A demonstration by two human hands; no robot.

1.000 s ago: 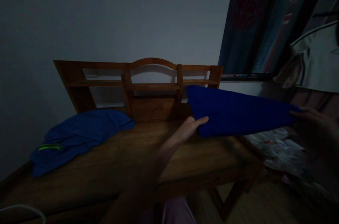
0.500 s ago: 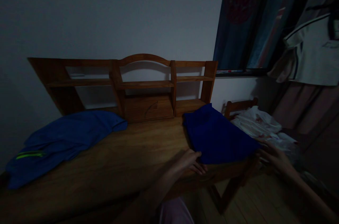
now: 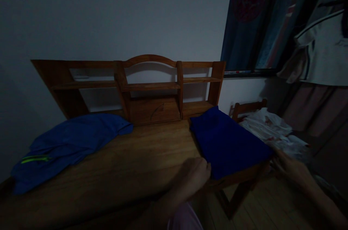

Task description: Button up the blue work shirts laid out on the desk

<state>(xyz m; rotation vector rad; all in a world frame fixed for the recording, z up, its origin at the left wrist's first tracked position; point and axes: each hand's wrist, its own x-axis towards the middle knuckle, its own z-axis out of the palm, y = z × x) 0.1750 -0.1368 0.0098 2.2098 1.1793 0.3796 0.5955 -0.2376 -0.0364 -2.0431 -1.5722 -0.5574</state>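
Observation:
A dark blue folded cloth [image 3: 231, 143], perhaps a garment, lies flat at the right end of the wooden desk [image 3: 152, 146]. My left hand [image 3: 199, 171] is closed at its near left corner, with the fingers curled in on the cloth's edge. At the near right corner, my right hand [image 3: 288, 166] has its fingertips at the cloth; they are dim and blurred, and I cannot make out their grip. A lighter blue garment [image 3: 73, 143] with a yellow-green stripe lies in a crumpled heap on the desk's left side.
A wooden shelf unit [image 3: 152, 87] runs along the desk's back edge against the wall. Beyond the right end stands a wooden chair [image 3: 250, 107] with white plastic bags [image 3: 268, 125] on it. A white shirt [image 3: 326, 50] hangs at the far right near the window [image 3: 252, 23].
My left hand has closed from loosely spread fingers at the cloth's corner. The cloth's near edge has come slightly toward me and lies straighter. The view has shifted a little.

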